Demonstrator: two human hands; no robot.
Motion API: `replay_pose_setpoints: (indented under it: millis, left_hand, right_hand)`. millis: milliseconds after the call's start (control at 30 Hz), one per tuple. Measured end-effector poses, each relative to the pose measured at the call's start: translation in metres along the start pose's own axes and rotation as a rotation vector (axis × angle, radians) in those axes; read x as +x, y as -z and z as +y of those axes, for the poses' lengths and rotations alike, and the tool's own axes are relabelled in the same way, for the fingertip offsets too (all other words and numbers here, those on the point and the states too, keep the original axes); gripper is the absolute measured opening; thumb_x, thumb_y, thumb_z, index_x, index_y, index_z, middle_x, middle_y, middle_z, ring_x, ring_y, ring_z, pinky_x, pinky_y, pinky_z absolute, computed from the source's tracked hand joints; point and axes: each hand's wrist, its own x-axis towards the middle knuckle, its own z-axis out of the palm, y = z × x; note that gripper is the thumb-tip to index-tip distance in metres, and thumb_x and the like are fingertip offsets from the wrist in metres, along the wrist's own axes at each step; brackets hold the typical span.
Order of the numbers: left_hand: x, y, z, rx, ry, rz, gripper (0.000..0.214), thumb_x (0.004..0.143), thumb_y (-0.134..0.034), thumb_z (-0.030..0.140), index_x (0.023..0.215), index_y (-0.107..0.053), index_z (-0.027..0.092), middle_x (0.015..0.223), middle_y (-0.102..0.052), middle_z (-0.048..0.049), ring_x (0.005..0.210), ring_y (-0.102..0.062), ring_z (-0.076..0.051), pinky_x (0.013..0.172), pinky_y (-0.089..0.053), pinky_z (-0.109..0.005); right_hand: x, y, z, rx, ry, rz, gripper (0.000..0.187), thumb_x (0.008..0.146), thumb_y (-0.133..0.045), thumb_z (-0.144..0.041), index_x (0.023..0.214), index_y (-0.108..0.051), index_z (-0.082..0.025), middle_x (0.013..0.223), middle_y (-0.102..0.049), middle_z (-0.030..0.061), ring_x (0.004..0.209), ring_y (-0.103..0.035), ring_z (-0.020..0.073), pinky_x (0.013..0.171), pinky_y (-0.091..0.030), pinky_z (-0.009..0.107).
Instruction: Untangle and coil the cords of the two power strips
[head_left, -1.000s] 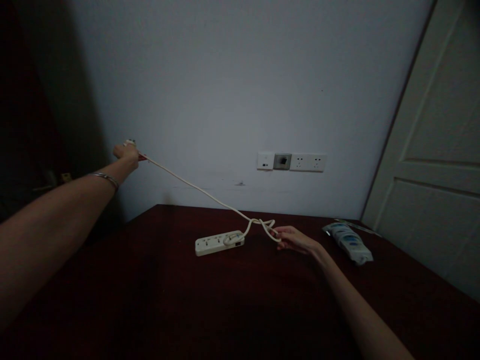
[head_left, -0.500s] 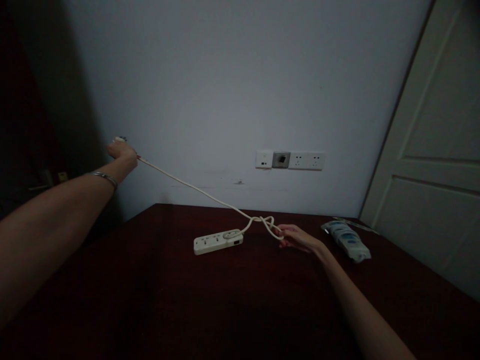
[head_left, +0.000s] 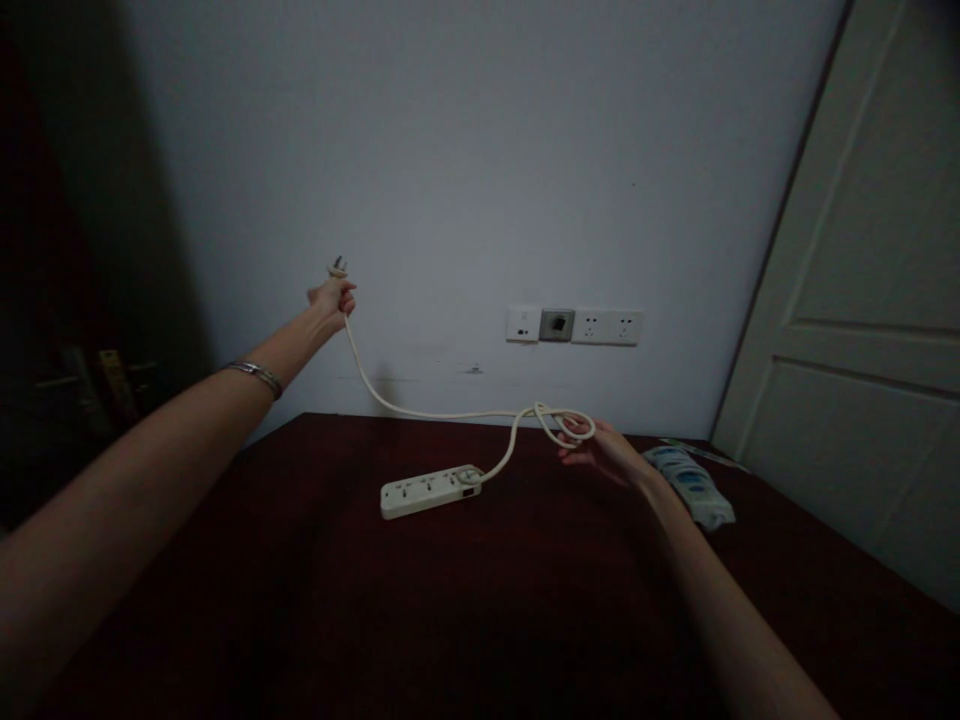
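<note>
A white power strip [head_left: 429, 492] lies on the dark red table [head_left: 420, 610], its cord looping up off one end. My left hand [head_left: 332, 296], raised in front of the wall, is closed round the plug [head_left: 337, 268], whose metal prongs point up. From there the pale cord [head_left: 442, 415] sags down and runs right into a loose tangle of loops. My right hand [head_left: 600, 452] grips these loops a little above the table's back part. Some of its fingers are hidden behind the cord.
Wall sockets and switches [head_left: 606, 327] sit above the table's back edge. At the right lies a clear plastic packet [head_left: 690, 487] with blue and white contents, close to a white panelled door [head_left: 862, 400]. A door handle [head_left: 56, 382] shows in the dark at far left.
My left hand has come right with the plug, and the taut cord has slackened into a sag. My right hand has lifted slightly, raising the loops, which have widened.
</note>
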Motion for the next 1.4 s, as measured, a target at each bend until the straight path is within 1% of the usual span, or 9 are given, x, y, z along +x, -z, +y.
replay_pose_setpoints:
  millis: [33,67,167,300,533,733,867,1000,1400]
  left_hand:
    - [-0.008,-0.009,-0.002,0.025,-0.010,-0.208,0.011,0.084,-0.048,0.007,0.083,-0.052,0.017,0.050,-0.038,0.0065,0.035,-0.032,-0.003,0.036,-0.025,-0.014]
    - [-0.017,-0.018,-0.005,0.042,-0.008,-0.304,0.010,0.081,-0.051,0.007,0.079,-0.052,0.016,0.048,-0.039,0.0065,0.034,-0.033,-0.002,0.035,-0.024,-0.015]
    - [-0.052,-0.041,-0.018,0.086,-0.018,-0.475,0.009,0.075,-0.063,0.014,0.078,-0.054,0.017,0.055,-0.054,0.0007,0.039,-0.048,-0.007,0.040,-0.034,-0.020]
    - [-0.099,-0.059,-0.050,0.114,-0.055,-0.772,0.019,0.082,-0.058,0.033,0.090,-0.046,0.021,0.063,-0.063,-0.0046,0.053,-0.063,-0.017,0.053,-0.044,-0.028]
    - [-0.165,-0.057,-0.119,-0.075,0.255,-1.063,0.018,0.084,-0.054,0.033,0.089,-0.042,0.019,0.072,-0.068,-0.0117,0.068,-0.068,-0.020,0.068,-0.051,-0.034]
    - [-0.199,-0.055,-0.138,-0.253,0.508,-1.562,0.030,0.076,-0.063,0.023,0.100,-0.051,0.009,0.090,-0.067,-0.0162,0.085,-0.067,-0.024,0.078,-0.050,-0.034]
    - [-0.201,-0.050,-0.148,-0.426,0.572,-1.646,0.023,0.075,-0.062,0.015,0.095,-0.051,0.008,0.085,-0.068,-0.0147,0.078,-0.068,-0.024,0.077,-0.051,-0.037]
    - [-0.205,-0.048,-0.154,-0.503,0.569,-1.674,0.026,0.073,-0.063,0.013,0.096,-0.051,0.008,0.091,-0.067,-0.0172,0.090,-0.066,-0.028,0.080,-0.050,-0.040]
    - [-0.222,-0.054,-0.155,-0.574,0.629,-1.484,0.026,0.068,-0.069,0.012,0.088,-0.053,0.007,0.080,-0.064,-0.0098,0.071,-0.066,-0.018,0.070,-0.052,-0.030]
  right_hand:
    - [-0.001,-0.003,-0.005,-0.008,0.005,-0.002,0.024,0.074,-0.066,-0.032,0.091,-0.058,-0.019,0.073,-0.062,0.0018,0.059,-0.061,0.0137,0.056,-0.053,0.029]
    - [-0.001,-0.007,-0.009,-0.018,0.008,-0.013,0.023,0.074,-0.065,-0.033,0.091,-0.058,-0.018,0.072,-0.062,0.0020,0.058,-0.061,0.0136,0.055,-0.053,0.028]
    - [-0.004,-0.024,-0.019,-0.042,0.016,-0.088,0.024,0.074,-0.066,-0.034,0.089,-0.058,-0.017,0.072,-0.063,0.0033,0.059,-0.061,0.0140,0.055,-0.054,0.028]
    - [-0.009,-0.045,-0.030,-0.083,0.041,-0.155,0.031,0.071,-0.068,-0.039,0.090,-0.056,-0.017,0.071,-0.063,0.0029,0.059,-0.062,0.0145,0.057,-0.054,0.029]
    - [-0.003,-0.052,-0.030,-0.119,0.206,-0.046,0.034,0.066,-0.068,-0.044,0.080,-0.056,-0.016,0.057,-0.059,-0.0014,0.046,-0.057,0.0107,0.040,-0.041,0.019]
    - [0.003,-0.068,-0.020,-0.116,0.297,0.097,0.031,0.063,-0.067,-0.043,0.074,-0.056,-0.016,0.050,-0.054,-0.0044,0.040,-0.049,0.0074,0.037,-0.032,0.017]
    - [0.003,-0.073,-0.016,-0.036,0.318,0.156,0.027,0.062,-0.067,-0.040,0.073,-0.056,-0.018,0.047,-0.049,-0.0063,0.042,-0.050,0.0087,0.038,-0.032,0.018]
    - [0.007,-0.073,-0.008,0.057,0.302,0.183,0.026,0.061,-0.070,-0.036,0.075,-0.057,-0.017,0.047,-0.047,-0.0068,0.043,-0.050,0.0089,0.038,-0.033,0.018]
    - [0.013,-0.073,0.007,0.288,0.226,0.210,0.028,0.059,-0.072,-0.026,0.082,-0.061,-0.015,0.048,-0.047,-0.0064,0.043,-0.044,0.0074,0.039,-0.039,0.019]
